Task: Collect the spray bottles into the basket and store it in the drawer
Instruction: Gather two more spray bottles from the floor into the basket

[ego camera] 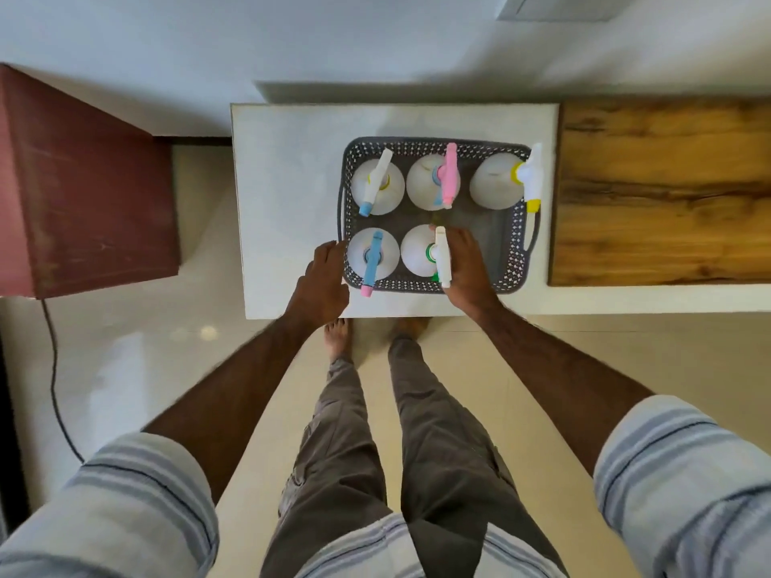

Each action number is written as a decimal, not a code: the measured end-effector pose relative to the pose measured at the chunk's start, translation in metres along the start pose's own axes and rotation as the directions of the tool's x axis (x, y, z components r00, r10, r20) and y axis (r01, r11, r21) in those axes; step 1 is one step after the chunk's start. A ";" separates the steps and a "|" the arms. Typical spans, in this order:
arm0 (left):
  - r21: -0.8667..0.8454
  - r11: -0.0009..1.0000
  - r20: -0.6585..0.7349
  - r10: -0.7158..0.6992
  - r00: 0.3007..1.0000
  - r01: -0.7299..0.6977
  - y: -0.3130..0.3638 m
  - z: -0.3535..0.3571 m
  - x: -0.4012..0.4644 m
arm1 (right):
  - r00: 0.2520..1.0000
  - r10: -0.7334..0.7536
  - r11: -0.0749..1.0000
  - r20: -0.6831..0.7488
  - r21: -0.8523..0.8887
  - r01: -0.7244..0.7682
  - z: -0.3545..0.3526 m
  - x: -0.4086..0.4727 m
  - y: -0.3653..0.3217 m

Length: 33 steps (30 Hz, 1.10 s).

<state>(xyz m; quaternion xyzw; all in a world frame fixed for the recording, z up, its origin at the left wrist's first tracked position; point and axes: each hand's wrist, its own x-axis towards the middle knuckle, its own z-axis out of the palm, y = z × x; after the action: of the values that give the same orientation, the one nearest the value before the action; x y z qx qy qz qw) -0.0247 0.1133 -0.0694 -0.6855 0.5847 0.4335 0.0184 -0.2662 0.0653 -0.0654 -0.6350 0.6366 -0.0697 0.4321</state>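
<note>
A dark grey lattice basket [515, 260] stands on a white table [292, 194]. Several white spray bottles stand upright in it: one with a white and blue trigger [377, 185], one pink [448, 177], one white and yellow [530, 177] at the back right, one blue and pink [372, 260] at the front left. My right hand [467, 269] grips the front-middle bottle with the green collar [419, 250] inside the basket. My left hand [325, 277] rests with fingers apart against the basket's front-left corner.
A wooden-topped surface [663, 189] adjoins the table on the right. A dark red cabinet [87, 181] stands to the left, with a black cable [54, 369] trailing on the pale tiled floor. My legs and bare feet are right at the table's front edge.
</note>
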 end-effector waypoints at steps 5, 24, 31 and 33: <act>0.079 0.996 -0.114 0.038 0.993 -0.029 0.022 -0.037 -0.032 | 0.999 0.048 0.999 0.008 0.013 -0.048 -0.029 -0.026 -0.022; 0.584 0.171 0.492 0.703 0.513 -0.794 0.274 0.040 -0.175 | 0.776 0.415 0.833 -0.475 -0.143 -0.534 -0.129 -0.381 0.059; 0.544 -0.088 0.623 0.708 0.332 -0.835 0.406 0.194 -0.245 | 0.618 0.573 0.742 -0.539 0.021 -0.670 -0.149 -0.544 0.186; 0.515 -0.133 0.660 0.692 0.292 -0.847 0.444 0.240 -0.273 | 0.569 0.612 0.709 -0.550 0.063 -0.702 -0.156 -0.596 0.221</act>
<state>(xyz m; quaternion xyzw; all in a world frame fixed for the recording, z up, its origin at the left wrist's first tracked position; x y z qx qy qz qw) -0.5092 0.3156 0.1633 -0.0589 0.9873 0.0765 0.1260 -0.6386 0.5516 0.1646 -0.3389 0.9234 -0.0249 0.1788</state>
